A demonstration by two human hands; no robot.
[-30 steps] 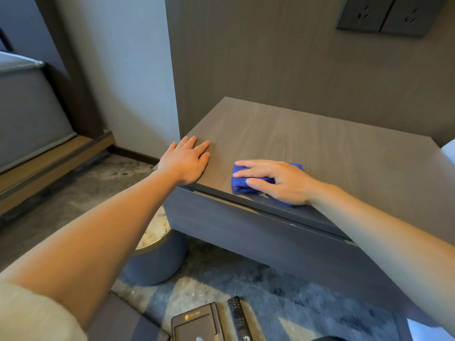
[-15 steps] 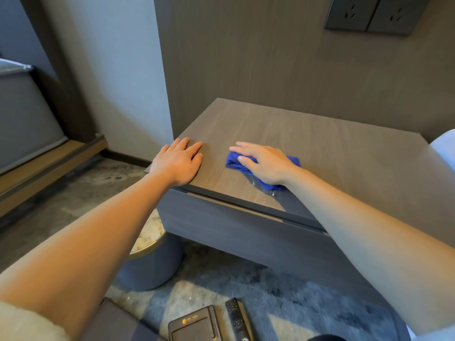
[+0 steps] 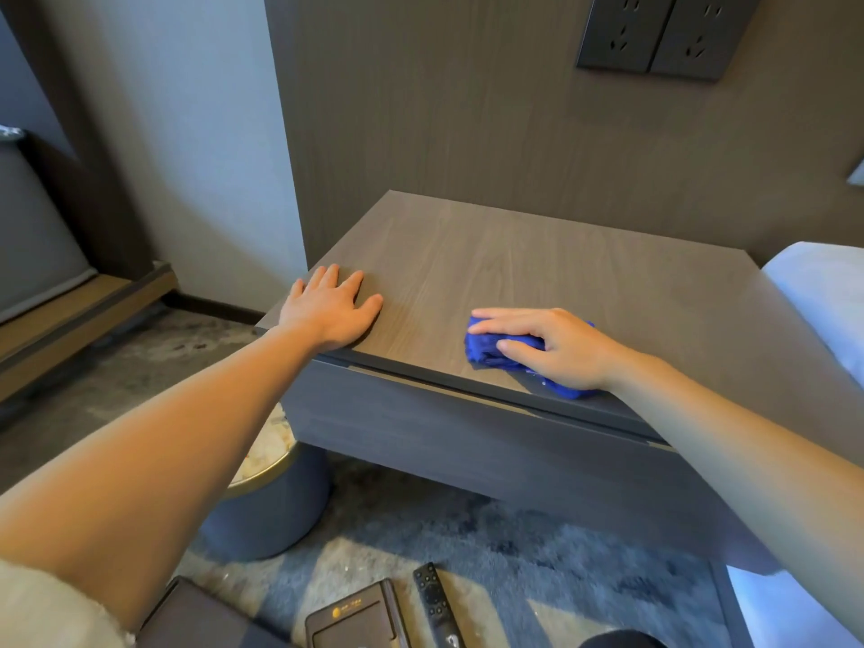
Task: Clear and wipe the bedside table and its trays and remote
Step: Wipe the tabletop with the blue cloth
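Note:
The bedside table (image 3: 537,268) has a bare wood-grain top. My left hand (image 3: 329,308) lies flat and open on its front left corner. My right hand (image 3: 556,346) presses a crumpled blue cloth (image 3: 491,350) onto the top near the front edge, fingers curled over it. On the rug below lie a dark brown tray (image 3: 355,617) and a black remote (image 3: 437,603), side by side. Another dark tray (image 3: 205,619) shows at the bottom left, partly hidden by my arm.
A round grey stool with a gold rim (image 3: 266,502) stands under the table's left corner. White bedding (image 3: 823,292) adjoins the table on the right. Wall sockets (image 3: 654,32) sit above. A low wooden ledge (image 3: 79,311) runs along the left.
My right hand has slid the blue cloth to the right along the table's front edge. My left hand has stayed on the front left corner. The camera view shifted slightly.

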